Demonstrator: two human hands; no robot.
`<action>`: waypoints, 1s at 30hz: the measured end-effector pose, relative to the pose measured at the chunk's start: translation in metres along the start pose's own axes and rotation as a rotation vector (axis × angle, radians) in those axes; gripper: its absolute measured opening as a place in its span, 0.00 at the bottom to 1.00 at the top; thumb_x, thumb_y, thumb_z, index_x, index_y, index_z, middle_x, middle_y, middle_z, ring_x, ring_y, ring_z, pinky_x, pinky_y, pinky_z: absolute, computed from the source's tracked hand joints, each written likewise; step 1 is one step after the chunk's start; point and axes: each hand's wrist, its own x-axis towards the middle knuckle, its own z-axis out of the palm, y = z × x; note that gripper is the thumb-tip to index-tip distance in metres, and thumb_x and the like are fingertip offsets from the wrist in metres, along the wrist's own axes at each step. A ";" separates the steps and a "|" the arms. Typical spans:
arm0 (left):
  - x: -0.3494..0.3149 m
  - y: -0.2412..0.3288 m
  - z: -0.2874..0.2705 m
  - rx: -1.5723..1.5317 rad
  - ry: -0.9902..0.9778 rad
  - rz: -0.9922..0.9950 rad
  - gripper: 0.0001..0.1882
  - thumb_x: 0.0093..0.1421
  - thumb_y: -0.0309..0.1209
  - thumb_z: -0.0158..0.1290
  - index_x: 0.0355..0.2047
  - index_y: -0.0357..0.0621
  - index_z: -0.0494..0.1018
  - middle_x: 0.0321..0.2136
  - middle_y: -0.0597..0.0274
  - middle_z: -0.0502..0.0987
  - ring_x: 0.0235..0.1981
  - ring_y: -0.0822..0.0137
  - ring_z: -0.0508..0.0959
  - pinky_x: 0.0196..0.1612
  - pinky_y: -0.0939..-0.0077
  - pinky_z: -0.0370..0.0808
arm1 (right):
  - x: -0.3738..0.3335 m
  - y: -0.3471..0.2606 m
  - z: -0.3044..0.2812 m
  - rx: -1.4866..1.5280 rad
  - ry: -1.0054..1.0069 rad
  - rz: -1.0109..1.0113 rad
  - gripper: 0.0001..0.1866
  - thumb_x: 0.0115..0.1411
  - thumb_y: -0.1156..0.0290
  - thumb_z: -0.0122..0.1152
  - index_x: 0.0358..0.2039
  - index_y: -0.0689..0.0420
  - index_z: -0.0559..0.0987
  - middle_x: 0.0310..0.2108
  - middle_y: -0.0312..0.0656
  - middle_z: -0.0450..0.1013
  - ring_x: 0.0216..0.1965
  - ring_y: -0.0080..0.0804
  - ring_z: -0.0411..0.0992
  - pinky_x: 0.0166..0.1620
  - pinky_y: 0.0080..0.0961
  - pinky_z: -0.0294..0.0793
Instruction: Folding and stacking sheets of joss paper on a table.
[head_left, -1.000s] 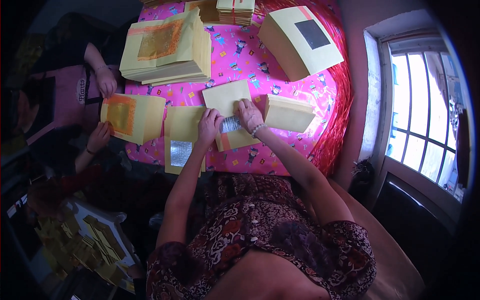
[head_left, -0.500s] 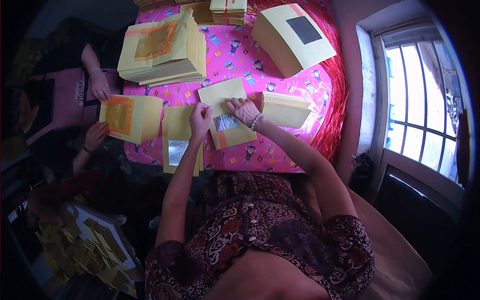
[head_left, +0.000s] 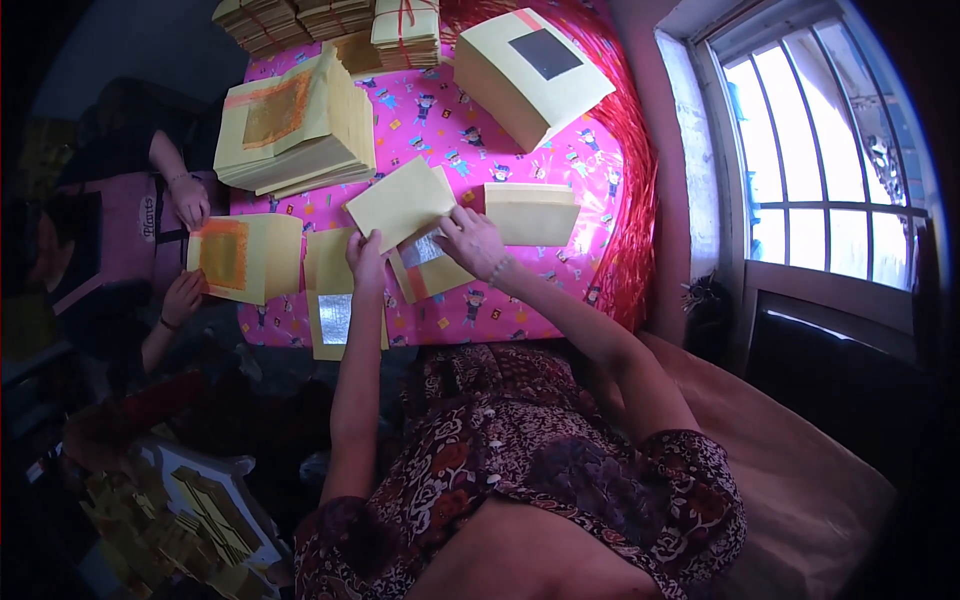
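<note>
One plain sheet [head_left: 400,205] in work, mid-table, slanted over the upper part of the foil sheet [head_left: 416,285]. To do it well, probably: handle by the edges, lift lightly to avoid creasing, keep skin off the foil patch [head_left: 421,250], leave the under-sheet flat on the pink cover [head_left: 470,322]. Left hand [head_left: 366,250]: near-closed pinch at the bottom corner of the plain sheet, thumb on top, fingers mostly hidden. Right hand [head_left: 472,243]: half-curled, fingertips at the right edge. Can't tell whether pinching the plain sheet or pressing below it.
</note>
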 end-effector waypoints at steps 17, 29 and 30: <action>-0.032 -0.055 0.142 0.434 -0.592 0.225 0.17 0.57 0.19 0.48 0.47 0.34 0.62 0.43 0.55 0.72 0.45 0.68 0.73 0.49 0.76 0.69 | -0.108 0.164 -0.035 1.329 0.007 1.173 0.29 0.65 0.47 0.37 0.47 0.61 0.71 0.38 0.44 0.72 0.36 0.28 0.71 0.34 0.27 0.72; -0.020 -0.092 0.150 0.725 -0.293 0.279 0.18 0.48 0.30 0.57 0.39 0.38 0.70 0.28 0.56 0.79 0.30 0.65 0.79 0.36 0.71 0.74 | -0.109 0.165 -0.012 0.673 0.192 0.941 0.14 0.59 0.64 0.52 0.39 0.62 0.74 0.27 0.45 0.75 0.28 0.34 0.74 0.34 0.30 0.72; -0.023 -0.090 0.150 0.747 -0.271 0.315 0.17 0.48 0.31 0.57 0.38 0.38 0.70 0.28 0.56 0.79 0.29 0.65 0.79 0.35 0.70 0.74 | -0.104 0.160 -0.016 0.598 0.218 0.947 0.14 0.58 0.65 0.53 0.39 0.61 0.74 0.26 0.47 0.75 0.28 0.37 0.74 0.35 0.31 0.72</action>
